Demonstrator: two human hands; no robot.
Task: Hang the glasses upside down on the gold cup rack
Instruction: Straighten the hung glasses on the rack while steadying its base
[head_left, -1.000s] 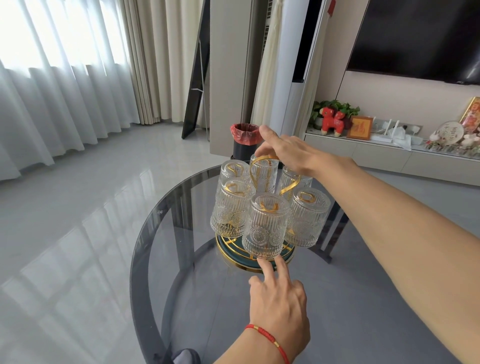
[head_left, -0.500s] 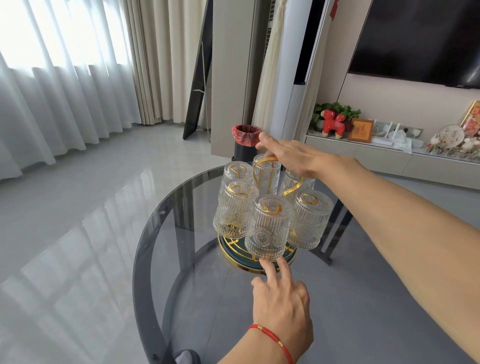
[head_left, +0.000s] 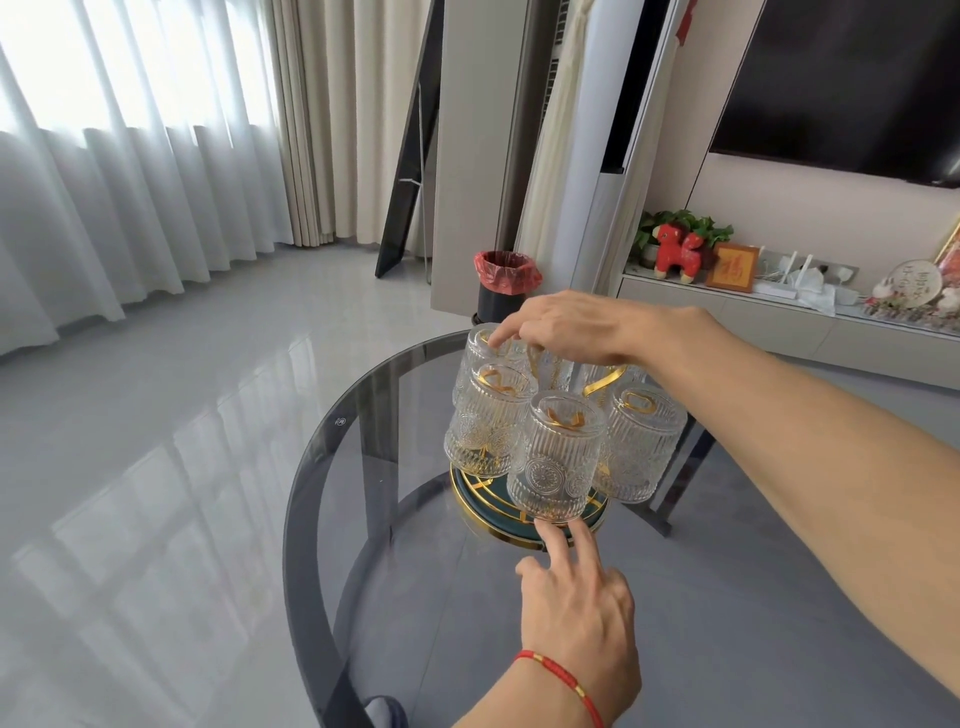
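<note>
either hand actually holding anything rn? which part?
The right hand rests over the gold cup rack's top loop, fingers curled there; a full grip cannot be told. The left hand only touches fingertips to the rack's base rim.

Left hand (head_left: 579, 610): comes in from the bottom edge, palm down, index and middle fingers stretched forward side by side, thumb out to the left, other fingers curled under; a red cord bracelet (head_left: 561, 678) circles the wrist. Right hand (head_left: 569, 327): bare forearm runs in from the right edge, palm down, index finger pointing left and down, remaining fingers curled downward, nothing visibly clasped.
</note>
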